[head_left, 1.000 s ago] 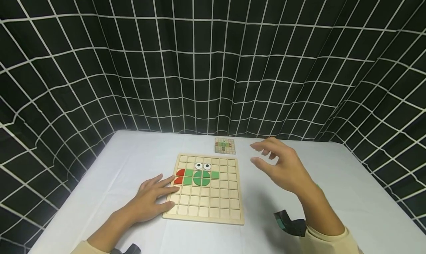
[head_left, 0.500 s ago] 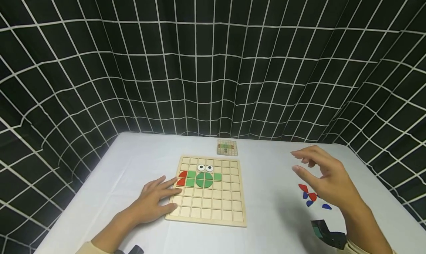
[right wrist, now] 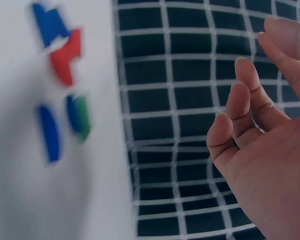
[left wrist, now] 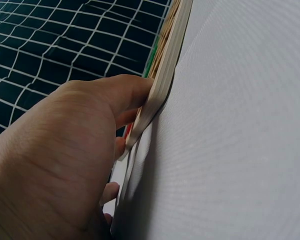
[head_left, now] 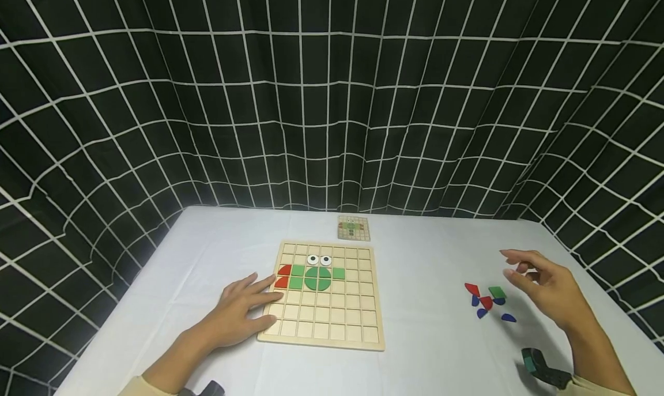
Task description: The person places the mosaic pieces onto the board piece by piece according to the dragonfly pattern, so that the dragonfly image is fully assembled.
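Observation:
My left hand [head_left: 238, 312] rests spread on the left edge of a wooden grid board [head_left: 337, 315]; in the left wrist view, the thumb touches the board's edge [left wrist: 165, 75]. Red pieces [head_left: 282, 270], green squares [head_left: 296, 283], a green circle made of quarters [head_left: 317, 278] and two eye discs [head_left: 325, 261] sit in its cells. At the right, my right hand [head_left: 552, 292] hovers over the table, fingers loosely bent and holding nothing. Beside and below it lie a green square [head_left: 497, 291], red pieces [head_left: 471, 289] and several blue pieces [head_left: 509, 317].
A small pattern card [head_left: 354, 227] lies behind the board, showing a similar green figure with eyes. A white cloth [head_left: 425, 281] covers the table. Black curtain [head_left: 332, 108] with a white grid stands around the back and sides.
My right hand has moved right, from beside the board to the loose pieces, which have come into view. The left hand stays on the board.

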Demonstrator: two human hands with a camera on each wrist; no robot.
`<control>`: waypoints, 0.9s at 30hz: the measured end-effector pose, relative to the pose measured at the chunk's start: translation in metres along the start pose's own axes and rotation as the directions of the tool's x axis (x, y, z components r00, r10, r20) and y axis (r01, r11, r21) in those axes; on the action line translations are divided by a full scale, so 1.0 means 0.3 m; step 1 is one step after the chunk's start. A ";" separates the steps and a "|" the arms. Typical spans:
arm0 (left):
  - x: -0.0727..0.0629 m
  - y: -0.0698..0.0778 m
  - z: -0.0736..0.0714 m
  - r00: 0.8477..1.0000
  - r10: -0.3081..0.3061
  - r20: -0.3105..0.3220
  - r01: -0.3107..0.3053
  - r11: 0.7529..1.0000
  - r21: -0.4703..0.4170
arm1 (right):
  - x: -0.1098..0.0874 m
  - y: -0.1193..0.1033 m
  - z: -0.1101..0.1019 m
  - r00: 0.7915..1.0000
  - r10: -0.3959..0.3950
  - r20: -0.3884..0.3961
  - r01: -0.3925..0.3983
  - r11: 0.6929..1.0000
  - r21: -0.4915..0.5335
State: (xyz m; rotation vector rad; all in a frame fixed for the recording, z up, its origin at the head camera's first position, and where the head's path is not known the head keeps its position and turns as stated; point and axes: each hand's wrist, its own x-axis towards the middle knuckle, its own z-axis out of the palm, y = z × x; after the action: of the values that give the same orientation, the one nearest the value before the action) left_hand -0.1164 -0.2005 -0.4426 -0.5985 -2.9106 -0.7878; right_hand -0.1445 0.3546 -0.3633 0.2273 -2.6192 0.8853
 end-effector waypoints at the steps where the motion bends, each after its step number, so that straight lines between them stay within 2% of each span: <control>1: -0.001 -0.001 -0.001 1.000 -0.002 0.001 0.002 1.000 -0.002 | -0.003 0.018 0.002 1.000 0.018 0.011 -0.018 1.000 -0.010; 7: 0.001 -0.005 -0.003 1.000 0.010 -0.006 -0.010 1.000 0.001 | -0.016 0.122 0.015 0.997 0.061 0.047 -0.059 0.998 -0.035; 10: 0.001 -0.005 -0.002 1.000 0.009 -0.009 -0.009 1.000 -0.001 | -0.020 0.158 0.028 0.992 0.092 0.091 -0.087 0.995 -0.053; 12: -0.001 -0.004 -0.001 1.000 0.007 -0.005 -0.007 1.000 -0.002 | -0.020 0.176 0.037 0.981 0.128 0.145 -0.118 0.990 -0.075; 16: -0.001 0.001 0.001 1.000 0.005 -0.001 -0.005 1.000 -0.005 | -0.020 0.199 0.046 0.939 0.194 0.283 -0.172 0.980 -0.102; 20: 0.001 0.005 -0.003 1.000 0.002 0.003 -0.002 1.000 0.008 | -0.017 0.206 0.061 0.919 0.181 0.350 -0.135 0.979 -0.152; 23: 0.000 0.003 -0.002 1.000 0.000 0.005 0.000 1.000 0.016 | -0.014 0.207 0.073 0.916 0.167 0.366 -0.099 0.976 -0.196; 27: 0.001 -0.001 0.000 1.000 -0.005 0.009 0.005 1.000 0.014 | -0.013 0.209 0.080 0.912 0.176 0.371 -0.094 0.969 -0.229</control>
State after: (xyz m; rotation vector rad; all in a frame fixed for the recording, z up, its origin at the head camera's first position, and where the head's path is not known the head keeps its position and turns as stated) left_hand -0.1168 -0.2006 -0.4428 -0.5960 -2.9243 -0.7661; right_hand -0.1643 0.3894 -0.4172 0.1816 -3.1076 0.6543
